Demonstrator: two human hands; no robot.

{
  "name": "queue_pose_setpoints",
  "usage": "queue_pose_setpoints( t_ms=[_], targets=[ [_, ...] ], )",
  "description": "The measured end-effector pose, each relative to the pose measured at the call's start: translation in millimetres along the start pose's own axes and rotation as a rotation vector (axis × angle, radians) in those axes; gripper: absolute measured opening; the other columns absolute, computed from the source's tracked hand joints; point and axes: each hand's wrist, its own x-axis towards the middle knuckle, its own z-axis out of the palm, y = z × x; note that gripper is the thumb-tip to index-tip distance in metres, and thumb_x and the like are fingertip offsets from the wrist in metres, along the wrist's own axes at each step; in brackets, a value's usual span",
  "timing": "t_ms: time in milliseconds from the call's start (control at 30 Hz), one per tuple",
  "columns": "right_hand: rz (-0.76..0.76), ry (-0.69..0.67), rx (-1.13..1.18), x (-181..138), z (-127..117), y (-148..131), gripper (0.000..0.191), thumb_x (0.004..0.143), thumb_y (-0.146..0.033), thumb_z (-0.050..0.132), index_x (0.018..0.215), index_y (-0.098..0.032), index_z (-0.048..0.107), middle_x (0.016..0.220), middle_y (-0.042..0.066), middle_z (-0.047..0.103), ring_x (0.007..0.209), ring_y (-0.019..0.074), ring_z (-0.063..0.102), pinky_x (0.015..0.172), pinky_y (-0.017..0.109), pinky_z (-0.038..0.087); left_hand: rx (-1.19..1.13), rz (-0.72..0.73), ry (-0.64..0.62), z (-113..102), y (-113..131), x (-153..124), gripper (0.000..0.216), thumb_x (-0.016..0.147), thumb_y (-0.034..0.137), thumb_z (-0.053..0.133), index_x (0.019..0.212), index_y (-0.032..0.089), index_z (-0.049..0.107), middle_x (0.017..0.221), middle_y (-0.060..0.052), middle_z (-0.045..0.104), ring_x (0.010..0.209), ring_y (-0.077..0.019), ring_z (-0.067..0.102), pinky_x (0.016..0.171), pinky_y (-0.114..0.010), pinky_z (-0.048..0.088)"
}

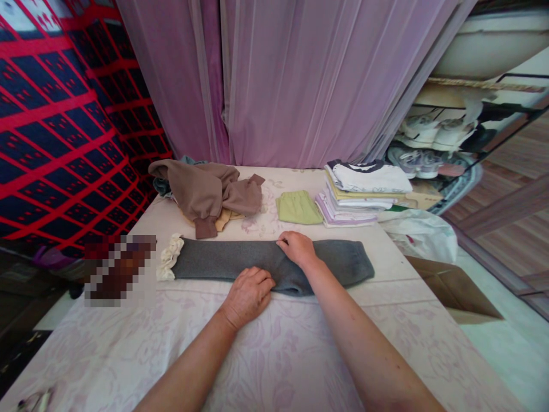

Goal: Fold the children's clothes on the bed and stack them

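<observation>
A pair of grey trousers (227, 257) lies lengthwise across the table, folded narrow, with cream ruffled trim (170, 257) at its left end. My left hand (250, 296) is at the near edge, about the middle, its fingers curled on the cloth. At the far edge, my right hand (297, 248) pinches the fabric between thumb and fingers. Beneath and between my hands the cloth is slightly bunched. Behind the trousers sits a small folded green garment (299, 207).
A stack of folded clothes (364, 194) stands at the back right, and a loose heap with a brown garment (201, 189) at the back left. Purple curtains (300, 80) hang behind the patterned tablecloth (291, 349). A shoe rack (437, 137) and cardboard box (454, 289) are at right.
</observation>
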Motion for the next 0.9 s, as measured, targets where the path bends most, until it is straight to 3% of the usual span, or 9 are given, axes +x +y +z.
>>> queue_pose_setpoints(
  t_ms=[100, 267, 467, 667, 900],
  targets=[
    [-0.050, 0.063, 0.004, -6.0, 3.8, 1.8, 0.023, 0.091, -0.034, 0.049, 0.099, -0.024, 0.068, 0.101, 0.005, 0.070, 0.095, 0.0188, 0.060, 0.079, 0.028, 0.040, -0.017, -0.011, -0.006, 0.1, 0.0, -1.0, 0.023, 0.081, 0.016, 0.056, 0.102, 0.024, 0.064, 0.095, -0.004, 0.063, 0.089, -0.0197, 0.052, 0.078, -0.035, 0.040],
    [-0.104, 0.293, 0.067, -28.8, 5.6, 2.6, 0.031, 0.096, -0.030, 0.037, 0.103, -0.020, 0.066, 0.105, 0.007, 0.067, 0.101, 0.0192, 0.056, 0.090, 0.031, 0.036, -0.069, -0.033, 0.018, -2.5, 1.3, -0.5, 0.027, 0.082, 0.018, 0.056, 0.106, 0.024, 0.066, 0.101, -0.005, 0.064, 0.093, -0.0212, 0.053, 0.079, -0.036, 0.040],
    [-0.198, 0.220, 0.108, -54.6, 23.7, 2.0, 0.025, 0.091, -0.029, 0.048, 0.107, -0.022, 0.066, 0.118, 0.006, 0.063, 0.110, 0.0209, 0.053, 0.093, 0.035, 0.038, -0.085, -0.041, 0.013, -3.8, 1.4, -0.3, 0.031, 0.083, 0.020, 0.055, 0.111, 0.026, 0.066, 0.103, -0.005, 0.064, 0.095, -0.0214, 0.052, 0.080, -0.037, 0.041],
    [-0.167, 0.278, 0.086, -71.2, 37.6, 3.5, 0.032, 0.091, -0.027, 0.046, 0.118, -0.024, 0.063, 0.130, 0.007, 0.058, 0.122, 0.0227, 0.048, 0.103, 0.042, 0.034, -0.058, -0.036, 0.031, 0.8, -0.9, 0.5, 0.039, 0.083, 0.020, 0.056, 0.122, 0.027, 0.061, 0.120, -0.006, 0.061, 0.112, -0.0242, 0.049, 0.098, -0.044, 0.036],
    [-0.093, 0.258, 0.028, -92.1, 40.1, 5.0, 0.037, 0.092, -0.024, 0.040, 0.124, -0.024, 0.059, 0.136, 0.004, 0.054, 0.128, 0.0223, 0.044, 0.108, 0.045, 0.030, -0.036, -0.051, 0.003, 5.9, -5.3, -0.6, 0.037, 0.089, 0.027, 0.050, 0.125, 0.028, 0.058, 0.130, -0.004, 0.059, 0.122, -0.0239, 0.048, 0.107, -0.047, 0.029]
  ],
)
